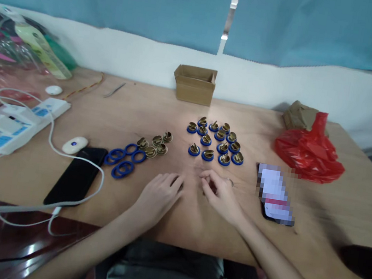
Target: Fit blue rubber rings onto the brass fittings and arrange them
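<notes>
My left hand (159,195) rests on the wooden table (162,108), fingers curled down, with something dark and small under the fingertips that I cannot make out. My right hand (222,192) lies just to its right, fingers bent in a loose pinch, a ring on one finger. Left of my hands lie several loose blue rubber rings (123,160) and a small heap of brass parts (155,145). Ahead of my right hand stand several brass parts fitted into blue rings (217,142), set out in rows.
A black phone (76,175) with a white cable and a white power strip (13,123) lie at left. A small open cardboard box (194,84) stands at the back. At right are a red plastic bag (310,151) and another phone (274,193).
</notes>
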`<action>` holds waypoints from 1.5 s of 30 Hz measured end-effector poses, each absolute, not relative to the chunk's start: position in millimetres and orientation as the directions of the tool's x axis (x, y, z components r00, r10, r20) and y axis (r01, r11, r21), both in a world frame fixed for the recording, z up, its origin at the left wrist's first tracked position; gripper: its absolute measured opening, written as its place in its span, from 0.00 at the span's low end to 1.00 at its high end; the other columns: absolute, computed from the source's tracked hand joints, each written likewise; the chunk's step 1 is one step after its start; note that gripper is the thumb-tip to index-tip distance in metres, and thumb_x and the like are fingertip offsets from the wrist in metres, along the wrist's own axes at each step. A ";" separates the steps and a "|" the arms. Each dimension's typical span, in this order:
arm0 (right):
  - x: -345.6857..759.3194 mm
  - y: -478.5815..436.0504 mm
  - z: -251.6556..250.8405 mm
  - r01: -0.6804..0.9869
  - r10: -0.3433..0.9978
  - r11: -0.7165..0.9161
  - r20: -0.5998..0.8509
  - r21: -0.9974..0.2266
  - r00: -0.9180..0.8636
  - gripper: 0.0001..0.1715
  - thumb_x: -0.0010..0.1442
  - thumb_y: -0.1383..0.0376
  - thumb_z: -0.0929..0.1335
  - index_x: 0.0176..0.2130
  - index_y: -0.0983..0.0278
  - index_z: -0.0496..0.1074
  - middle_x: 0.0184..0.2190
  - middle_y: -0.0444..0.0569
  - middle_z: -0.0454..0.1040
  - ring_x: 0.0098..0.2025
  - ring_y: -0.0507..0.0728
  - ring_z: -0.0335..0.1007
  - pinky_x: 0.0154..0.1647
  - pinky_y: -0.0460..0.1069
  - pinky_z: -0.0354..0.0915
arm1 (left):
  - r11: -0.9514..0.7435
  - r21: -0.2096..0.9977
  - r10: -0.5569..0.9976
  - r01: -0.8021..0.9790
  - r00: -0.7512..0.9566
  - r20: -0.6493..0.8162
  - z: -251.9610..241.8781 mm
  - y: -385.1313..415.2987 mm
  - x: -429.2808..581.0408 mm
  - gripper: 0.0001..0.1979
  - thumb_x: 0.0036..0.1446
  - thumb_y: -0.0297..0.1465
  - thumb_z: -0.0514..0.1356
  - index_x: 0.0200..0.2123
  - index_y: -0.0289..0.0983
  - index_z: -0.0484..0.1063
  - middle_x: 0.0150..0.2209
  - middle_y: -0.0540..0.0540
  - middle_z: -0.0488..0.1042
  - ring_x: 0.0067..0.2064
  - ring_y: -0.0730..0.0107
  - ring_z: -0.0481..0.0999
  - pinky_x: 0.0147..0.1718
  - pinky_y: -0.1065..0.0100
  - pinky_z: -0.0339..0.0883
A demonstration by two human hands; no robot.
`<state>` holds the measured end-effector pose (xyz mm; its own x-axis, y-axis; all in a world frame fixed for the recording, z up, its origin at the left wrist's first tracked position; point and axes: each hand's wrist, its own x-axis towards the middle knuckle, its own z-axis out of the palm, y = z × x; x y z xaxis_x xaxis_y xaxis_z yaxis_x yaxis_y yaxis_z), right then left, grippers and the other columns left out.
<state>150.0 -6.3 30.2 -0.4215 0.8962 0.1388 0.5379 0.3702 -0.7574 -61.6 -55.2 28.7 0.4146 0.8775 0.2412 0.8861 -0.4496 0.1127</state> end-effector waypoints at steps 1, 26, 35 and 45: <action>149.9 -6.5 30.4 0.537 0.895 0.373 0.141 -0.757 -0.422 0.08 0.67 0.66 0.62 0.40 0.61 0.71 0.20 0.39 0.67 0.21 0.52 0.63 0.27 0.47 0.57 | -0.433 0.134 0.876 0.891 0.381 0.295 29.8 -58.4 -65.3 0.16 0.67 0.33 0.56 0.56 0.35 0.68 0.51 0.35 0.77 0.48 0.52 0.77 0.45 0.56 0.70; 152.6 -3.2 28.3 0.534 0.887 0.406 0.179 -0.742 -0.425 0.08 0.67 0.68 0.62 0.38 0.61 0.71 0.20 0.38 0.66 0.22 0.51 0.62 0.27 0.46 0.55 | -0.097 0.795 0.988 0.599 -0.041 0.152 65.1 -72.0 -95.0 0.11 0.63 0.39 0.56 0.39 0.38 0.73 0.35 0.47 0.77 0.36 0.65 0.77 0.36 0.67 0.71; 154.2 -1.0 28.3 0.532 0.894 0.392 0.172 -0.751 -0.415 0.07 0.66 0.68 0.63 0.39 0.62 0.71 0.20 0.38 0.65 0.22 0.50 0.62 0.27 0.46 0.55 | 0.123 0.939 0.991 0.323 0.018 -0.136 45.1 -51.6 -75.1 0.16 0.58 0.43 0.61 0.33 0.35 0.77 0.30 0.46 0.78 0.33 0.66 0.75 0.33 0.69 0.67; 152.9 -3.5 30.9 0.519 0.877 0.417 0.179 -0.746 -0.447 0.08 0.66 0.69 0.62 0.38 0.62 0.71 0.20 0.38 0.63 0.22 0.50 0.60 0.28 0.46 0.56 | 0.211 0.920 0.978 0.330 -0.063 -0.201 19.0 -45.4 -87.6 0.17 0.56 0.44 0.61 0.33 0.35 0.78 0.34 0.42 0.81 0.39 0.59 0.79 0.38 0.65 0.71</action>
